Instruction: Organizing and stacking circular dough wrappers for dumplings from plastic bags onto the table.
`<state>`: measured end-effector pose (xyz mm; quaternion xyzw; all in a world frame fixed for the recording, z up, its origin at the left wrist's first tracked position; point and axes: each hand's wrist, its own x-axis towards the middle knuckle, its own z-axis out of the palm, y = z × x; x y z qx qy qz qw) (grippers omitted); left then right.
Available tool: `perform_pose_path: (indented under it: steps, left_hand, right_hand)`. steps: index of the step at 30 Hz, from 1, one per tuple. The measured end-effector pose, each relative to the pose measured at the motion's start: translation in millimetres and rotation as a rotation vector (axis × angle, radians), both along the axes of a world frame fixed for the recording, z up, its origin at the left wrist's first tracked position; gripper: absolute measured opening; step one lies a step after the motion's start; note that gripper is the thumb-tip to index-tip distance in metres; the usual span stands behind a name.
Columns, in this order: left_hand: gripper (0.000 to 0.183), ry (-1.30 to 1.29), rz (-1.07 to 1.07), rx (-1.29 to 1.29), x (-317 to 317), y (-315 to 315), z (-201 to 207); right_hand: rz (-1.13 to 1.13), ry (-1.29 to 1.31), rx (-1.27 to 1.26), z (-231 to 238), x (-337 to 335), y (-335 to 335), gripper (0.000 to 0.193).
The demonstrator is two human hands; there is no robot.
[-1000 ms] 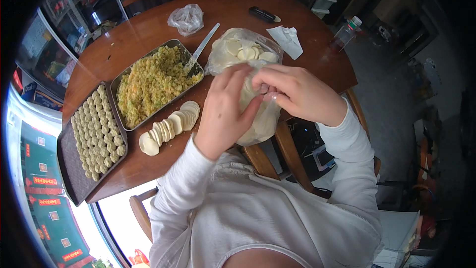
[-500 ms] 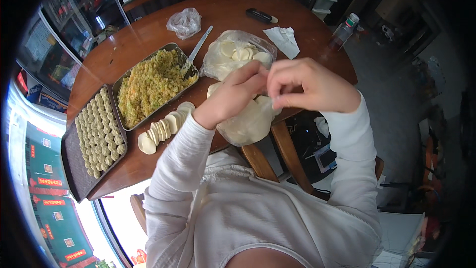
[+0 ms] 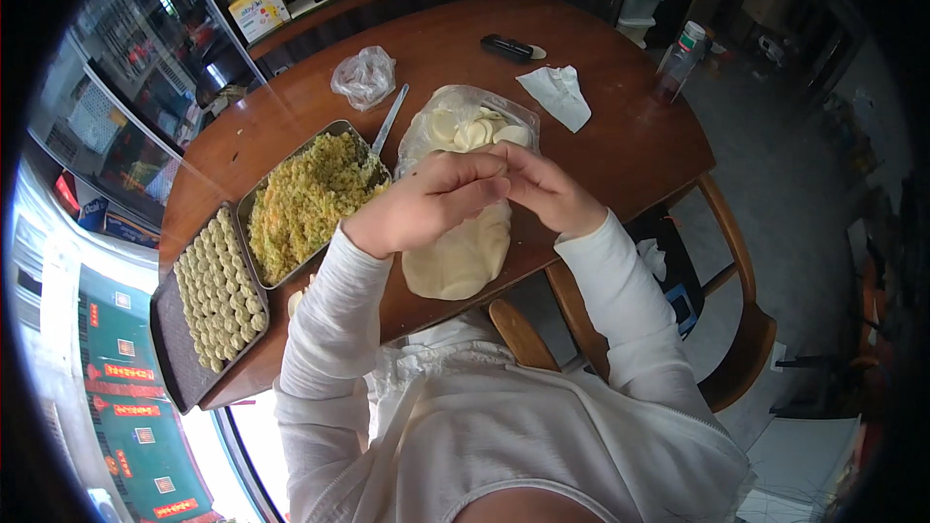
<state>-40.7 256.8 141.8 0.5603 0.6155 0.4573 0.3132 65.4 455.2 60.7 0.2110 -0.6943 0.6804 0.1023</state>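
My left hand and my right hand meet over the table's near edge, fingers curled and fingertips together. Whatever they pinch, if anything, is hidden behind the fingers. Just beyond them lies a clear plastic bag with round white dough wrappers in it. Below the hands, a pale, flattened plastic-covered mass spreads at the table edge; its contents are unclear. To the left, a metal tray holds a heap of yellow-green chopped filling. My left sleeve covers most of the wrapper row beside it.
A dark tray with rows of small dumplings sits at the left edge. A pale spatula handle, crumpled plastic bag, black object, paper and bottle stand farther back. Wooden chairs flank the right.
My right hand has come down and left, and both hands have drawn closer together. The view has shifted a little, and my left sleeve now hides most of the row of wrappers.
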Motion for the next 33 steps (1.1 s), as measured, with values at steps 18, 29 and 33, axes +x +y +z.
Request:
perform_pose_path:
  steps: [18, 29, 33]
  left_hand:
    - [0.024, 0.962, 0.691, 0.539, 47, -43, -79]
    - [0.020, -0.497, 0.540, 0.154, 34, -43, -75]
    - [0.020, -0.348, 0.592, 0.183, 39, -40, -69]
  right_hand:
    - [-0.206, -0.147, -0.010, -1, -1, -44, 0.017]
    - [-0.575, 0.246, 0.545, -2, 41, -64, 0.021]
    - [-0.602, 0.270, 0.637, -3, 43, -62, 0.019]
